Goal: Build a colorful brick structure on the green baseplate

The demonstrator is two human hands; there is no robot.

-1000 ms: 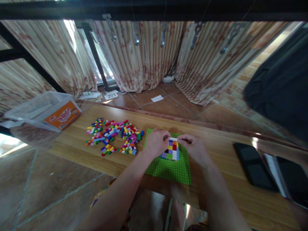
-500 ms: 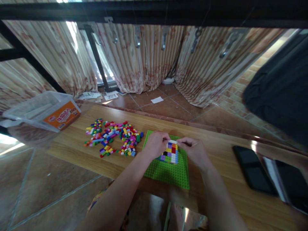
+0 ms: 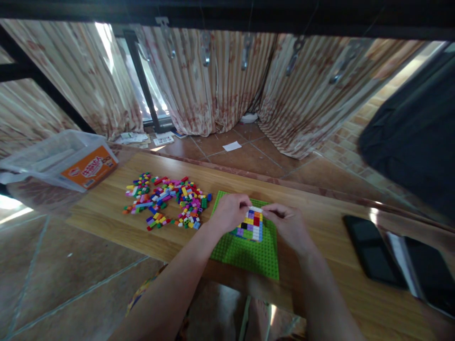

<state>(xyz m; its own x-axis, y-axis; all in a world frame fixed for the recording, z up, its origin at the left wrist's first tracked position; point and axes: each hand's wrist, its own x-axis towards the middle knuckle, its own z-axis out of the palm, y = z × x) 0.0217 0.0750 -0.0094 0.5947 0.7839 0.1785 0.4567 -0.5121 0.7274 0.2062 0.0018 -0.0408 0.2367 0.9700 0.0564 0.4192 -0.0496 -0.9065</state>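
Note:
A green studded baseplate point(image 3: 249, 258) lies on the wooden table, with a block of multicoloured toy bricks point(image 3: 250, 227) built on it. Along the far edge of that block is a white brick point(image 3: 255, 209). My left hand point(image 3: 232, 210) has its fingers closed at the white brick's left end and covers part of the built block. At the right end, my right hand point(image 3: 286, 222) pinches the same brick between thumb and forefinger. Left of the baseplate, loose coloured bricks point(image 3: 174, 196) are spread in a pile.
A clear plastic tub point(image 3: 53, 151) with an orange label stands at the table's left end. On the right lie a black phone-like device point(image 3: 373, 251) and another dark flat object point(image 3: 430, 270). Curtains point(image 3: 231, 85) hang beyond the table point(image 3: 313, 289).
Both hands stay at the white brick with almost no movement. The view has shifted slightly.

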